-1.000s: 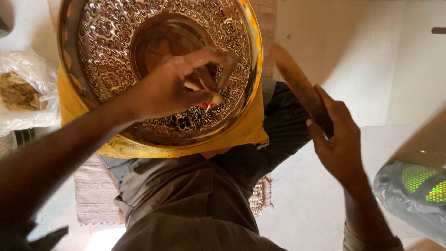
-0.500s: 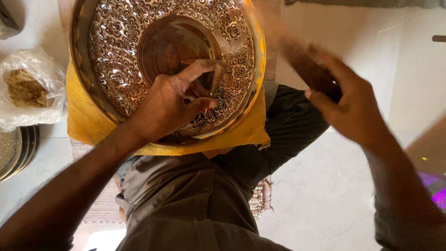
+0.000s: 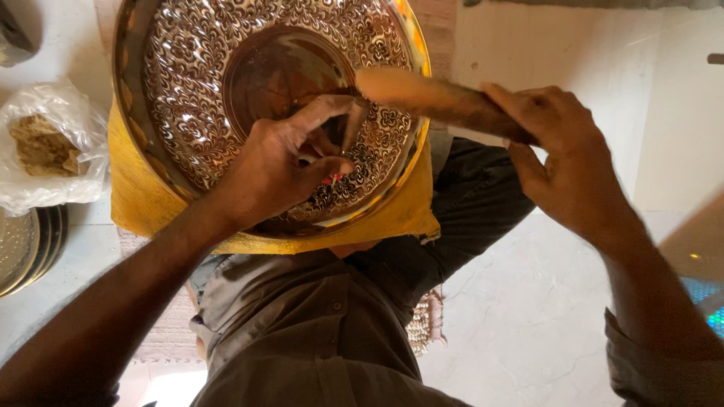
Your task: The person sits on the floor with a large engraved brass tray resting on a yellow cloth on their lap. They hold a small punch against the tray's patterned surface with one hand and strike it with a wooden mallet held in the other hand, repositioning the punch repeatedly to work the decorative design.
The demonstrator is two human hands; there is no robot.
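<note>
One engraved metal plate fills the upper centre of the frame, propped on a yellow cloth over my lap, probably to cushion it and stop it sliding. My left hand pinches one thin punch upright against the patterned band, fingers closed tight around it to keep the tip in place. My right hand is wrapped around one wooden mallet, its head lying just over the punch top. At left edge: one clear plastic bag with brownish lumps, and below it a stack of plates, count unclear, on the pale floor.
</note>
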